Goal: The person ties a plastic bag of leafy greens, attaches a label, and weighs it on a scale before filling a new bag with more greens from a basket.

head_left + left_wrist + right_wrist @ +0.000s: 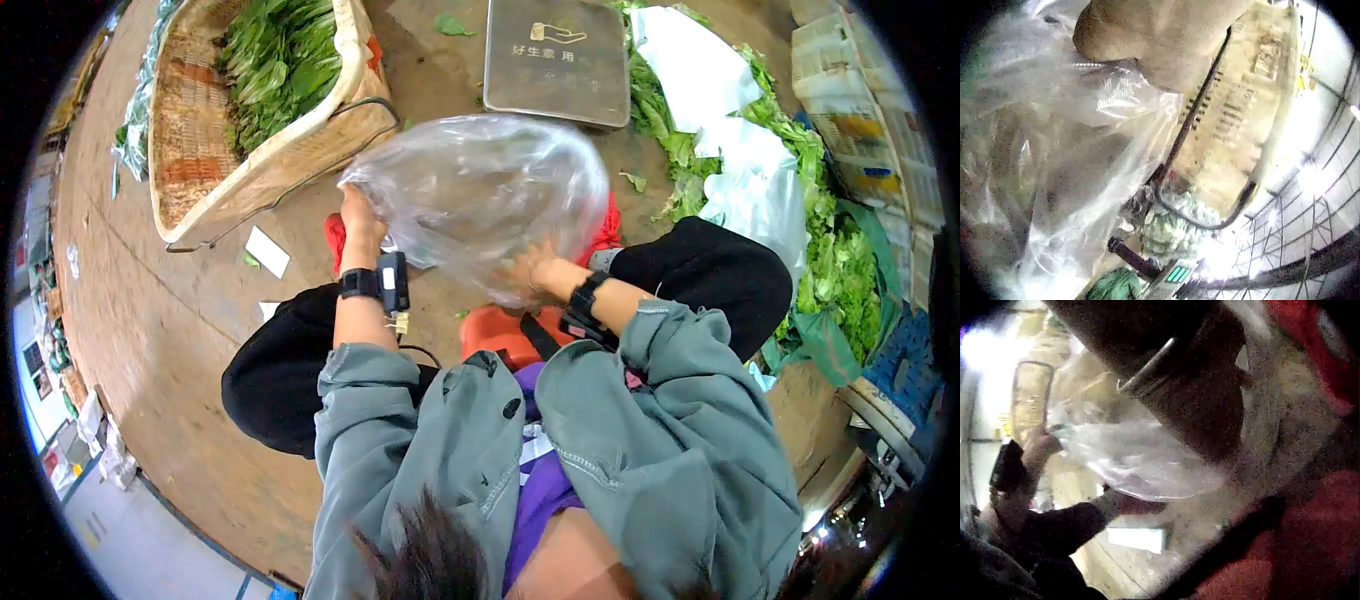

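Both hands hold one clear plastic bag just beside the wicker basket: my left hand pinches its rim, my right hand clutches the film. I judge it feather-light, limp and slippery, best gripped at the rim.

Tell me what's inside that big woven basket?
Green leafy vegetables fill the far end of the basket; the near end shows bare weave. Anything beneath the leaves is covered.
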Available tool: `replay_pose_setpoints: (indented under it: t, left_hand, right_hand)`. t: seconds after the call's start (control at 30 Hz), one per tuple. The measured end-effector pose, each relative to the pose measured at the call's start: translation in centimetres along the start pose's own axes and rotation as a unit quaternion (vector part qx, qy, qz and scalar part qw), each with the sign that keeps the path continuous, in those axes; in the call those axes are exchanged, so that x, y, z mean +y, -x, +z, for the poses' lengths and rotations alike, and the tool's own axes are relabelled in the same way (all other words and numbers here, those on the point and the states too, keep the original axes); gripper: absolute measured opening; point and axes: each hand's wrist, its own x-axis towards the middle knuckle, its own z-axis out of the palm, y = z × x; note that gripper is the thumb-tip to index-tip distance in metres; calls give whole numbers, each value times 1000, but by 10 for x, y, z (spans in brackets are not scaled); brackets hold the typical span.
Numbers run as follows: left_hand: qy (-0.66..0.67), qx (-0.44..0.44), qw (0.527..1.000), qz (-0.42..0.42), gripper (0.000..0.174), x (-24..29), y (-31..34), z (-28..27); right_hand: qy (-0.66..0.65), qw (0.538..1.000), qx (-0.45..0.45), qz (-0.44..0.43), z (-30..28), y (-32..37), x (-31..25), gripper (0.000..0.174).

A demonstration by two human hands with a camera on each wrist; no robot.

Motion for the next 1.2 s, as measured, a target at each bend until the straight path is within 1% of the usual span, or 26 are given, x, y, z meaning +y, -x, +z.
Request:
replay_pose_setpoints:
  t: [0.03, 0.1, 0.13, 0.17, 0.2, 0.23, 0.27, 0.33, 0.37, 0.43, 0.47, 0.53, 0.6, 0.67, 0.73, 0.77, 0.83, 0.87, 0.9, 0.93, 0.97, 1.0, 1.03, 1.07, 1.13, 1.2]
  left_hand:
    - [-46, -2, 999, 1, 51, 0, -8, -8]
    - [-88, -1, 996, -2, 50, -8, -29, -21]
    - [-389, 76, 906, 145, 44, -16, -42, -28]
    - [-646, 139, 700, 271, 39, -20, -49, -34]
    - [-650, 141, 697, 267, 39, -11, -27, -28]
    - [-671, 115, 635, 367, 37, 4, 19, -6]
    - [-680, 86, 564, 461, 35, 14, 58, 19]
    - [-652, -73, 689, 308, 28, 9, 93, 62]
    - [-652, -71, 690, 306, 28, -1, 89, 72]
    - [-717, -184, 614, 273, 43, -31, 64, 79]
    - [-717, -184, 616, 270, 43, -40, 46, 67]
    - [-709, -74, 636, 294, 69, -47, -2, 24]
    - [-815, -26, 548, 186, 104, -48, -27, -7]
    - [-815, -189, 539, 96, 107, -35, -35, -12]
    - [-799, -177, 555, 147, 110, -69, -58, -17]
    - [-780, -165, 569, 199, 112, -84, -64, -15]
    - [-736, -230, 611, 180, 115, -69, -35, 13]
    - [-727, -293, 615, 85, 118, -68, -40, 19]
    - [-739, -309, 591, 94, 116, -69, -40, 26]
    - [-709, -300, 616, 169, 110, -82, -42, 25]
    - [-694, -306, 649, 56, 92, -39, -7, 52]
    - [-758, -295, 575, 85, 73, -46, -11, 59]
    - [-695, -364, 615, 77, 55, -19, 14, 70]
    - [-673, -436, 578, 152, 47, 12, 37, 80]
    - [-386, -542, 699, 262, 34, 94, 95, 86]
    - [-344, -353, 788, 369, 35, 156, 119, 80]
  right_hand:
    - [-2, 1000, -5, -3, -1, 0, 2, 62]
    - [-222, 971, 72, -52, -12, -8, 17, 55]
    - [-275, 953, 126, -24, 0, -51, 39, 52]
    - [-329, 927, 180, 4, 11, -96, 58, 48]
    - [-444, 852, 277, -10, -7, -94, 63, 47]
    - [-375, 886, 271, 12, -32, -94, 68, 46]
    - [-421, 867, 262, 47, -37, -114, 78, 46]
    - [-465, 863, 183, 68, -60, -117, 83, 55]
    - [-465, 864, 180, 67, -54, -132, 88, 55]
    - [-325, 917, 229, 16, -37, -155, 96, 52]
    - [-277, 929, 245, 0, -35, -156, 97, 51]
    - [-99, 973, 123, 168, -41, -110, 101, 58]
    - [-142, 975, 92, 145, -25, -88, 142, 73]
    - [-206, 953, -128, 179, -30, -83, 171, 73]
    - [-180, 944, -108, 254, -58, -74, 157, 65]
    - [-151, 971, 38, 181, -52, -75, 159, 58]
    - [-194, 975, -2, 104, -76, -81, 148, 60]
    - [-238, 970, -42, 30, -91, -84, 142, 62]
    - [-383, 923, -25, -41, -97, -83, 138, 61]
    - [-511, 851, -12, -120, -100, -80, 134, 60]
    - [-586, 804, 75, -74, -103, -80, 125, 58]
    - [-654, 739, 157, -29, -105, -79, 119, 56]
    - [-635, 765, 103, -19, -101, -84, 128, 54]
    - [-616, 786, 51, -3, -98, -89, 135, 53]
    - [-662, 725, 23, -188, -112, -70, 123, 49]
    - [-675, 724, 9, -144, -157, -40, 98, 44]
